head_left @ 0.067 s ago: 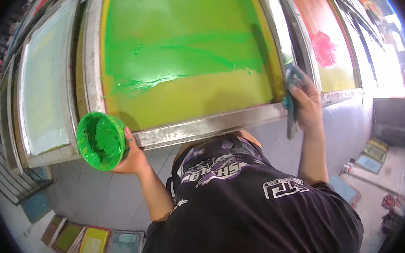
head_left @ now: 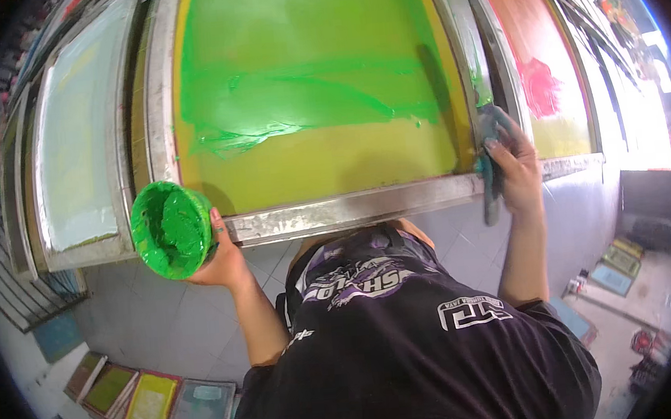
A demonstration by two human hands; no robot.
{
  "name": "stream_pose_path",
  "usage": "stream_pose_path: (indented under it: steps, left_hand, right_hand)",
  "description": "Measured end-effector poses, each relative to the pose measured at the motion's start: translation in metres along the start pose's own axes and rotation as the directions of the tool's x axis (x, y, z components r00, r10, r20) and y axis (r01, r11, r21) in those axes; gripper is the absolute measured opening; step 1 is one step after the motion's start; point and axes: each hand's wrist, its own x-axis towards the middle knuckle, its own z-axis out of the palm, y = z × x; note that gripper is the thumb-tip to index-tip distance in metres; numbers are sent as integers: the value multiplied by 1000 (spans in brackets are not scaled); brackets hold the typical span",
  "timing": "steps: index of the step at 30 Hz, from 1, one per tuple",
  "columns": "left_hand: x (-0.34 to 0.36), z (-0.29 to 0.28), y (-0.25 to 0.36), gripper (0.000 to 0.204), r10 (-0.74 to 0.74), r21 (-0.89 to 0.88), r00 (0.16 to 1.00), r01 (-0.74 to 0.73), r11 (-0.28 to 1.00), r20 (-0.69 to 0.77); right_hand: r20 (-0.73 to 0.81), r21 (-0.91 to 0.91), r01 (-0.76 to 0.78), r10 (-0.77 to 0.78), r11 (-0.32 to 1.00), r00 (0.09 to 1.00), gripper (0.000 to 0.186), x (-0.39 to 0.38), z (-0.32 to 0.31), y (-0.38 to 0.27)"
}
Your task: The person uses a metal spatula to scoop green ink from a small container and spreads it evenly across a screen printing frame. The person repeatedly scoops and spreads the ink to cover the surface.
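Observation:
My left hand (head_left: 218, 260) is wrapped round a green tub (head_left: 172, 229) of thick green ink, held at the lower left corner of the central printing screen (head_left: 316, 160). That screen has a metal frame and a yellow-green surface, with green ink spread over its upper part. My right hand (head_left: 513, 162) grips a teal squeegee-like tool (head_left: 492, 198) at the screen's lower right. A long pale strip (head_left: 470, 36), smeared with green, lies along the right frame bar above that hand; I cannot tell whether it joins the tool.
A pale screen (head_left: 74, 142) stands at the left and a screen with pink ink (head_left: 537, 86) at the right. Coloured screens (head_left: 151, 405) rest on the floor (head_left: 125, 317) at lower left, with more panels (head_left: 615, 264) at lower right. A metal rack (head_left: 10, 283) is at far left.
My right hand and its tool have shifted slightly to the right. The tub in my left hand has moved very slightly up and right.

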Motion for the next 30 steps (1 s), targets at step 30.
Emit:
stream_pose_path:
  steps: [30]
  left_hand:
    - [-18,-2,-22,97,96,268,992,-72,961,-79]
  right_hand:
    - [656,-503,702,-307,504,690,41,290,222,-39]
